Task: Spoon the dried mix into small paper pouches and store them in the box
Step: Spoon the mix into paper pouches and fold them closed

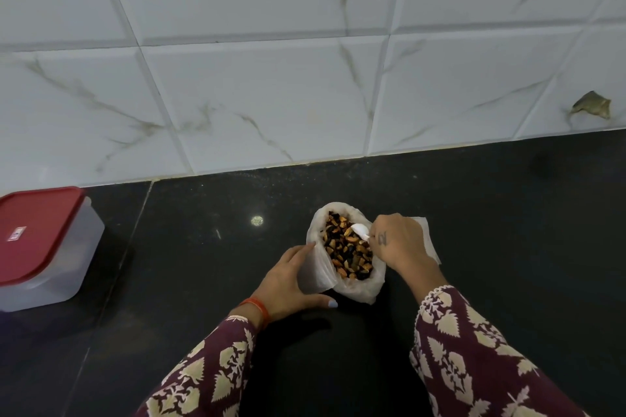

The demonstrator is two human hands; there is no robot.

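Right hand (398, 242) is closed around the handle of a small white spoon (359, 231), whose bowl is dipped into the dried mix (347, 252) at the far right edge of the bag's mouth. Left hand (291, 281) is cupped against the near left side of the white plastic bag (359, 288), thumb and fingers pressed to the folded-down rim — the bag is held open and upright. The mix is seen as brown, orange and dark pieces filling the bag almost to the opening. A white sheet of paper (429, 240) lies flat on the black countertop (203, 281) just behind the right hand, partly hidden by it; whether it is a pouch cannot be told. A clear box (64, 267) with a red lid (34, 234) stands closed at the far left — well apart from the bag, near the tiled wall (271, 61).
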